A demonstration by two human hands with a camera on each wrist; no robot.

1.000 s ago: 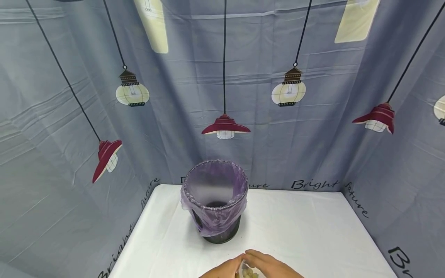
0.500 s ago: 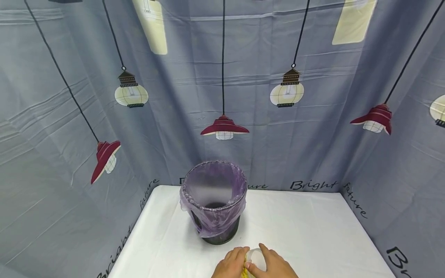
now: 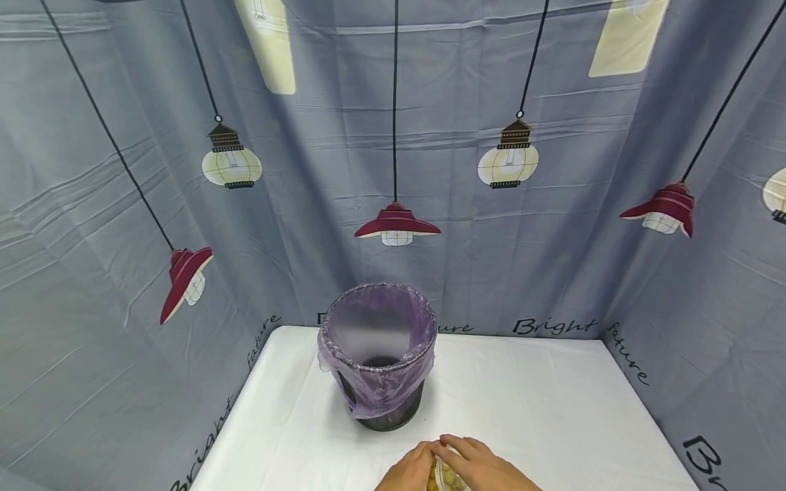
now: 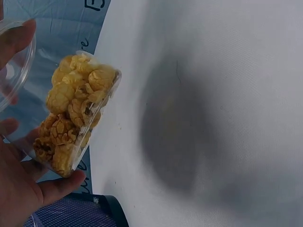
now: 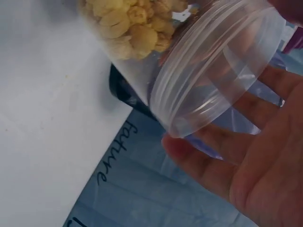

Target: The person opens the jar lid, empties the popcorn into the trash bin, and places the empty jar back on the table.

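A clear plastic jar (image 4: 73, 106) of pale and brown popcorn lies tilted in the left wrist view. My left hand (image 4: 19, 189) holds it, fingers around its side. At the jar's open-looking end is a clear round lid (image 5: 213, 71) with a ridged rim, and my right hand (image 5: 255, 146) grips it with thumb and fingers around the edge. Whether the lid is seated on the jar or slightly apart, I cannot tell. In the head view both hands meet over the jar at the bottom edge, hiding most of it.
A black waste bin (image 3: 393, 412) with a purple liner (image 3: 381, 389) stands on the white table (image 3: 522, 395), just beyond the hands. Grey-blue curtains (image 3: 319, 170) printed with lamps enclose the table's back and sides.
Half a second ago the lid's pale top showed between spread fingers. Now the right hand has turned over it, its fingertips close to the left hand's, and popcorn shows between the hands.
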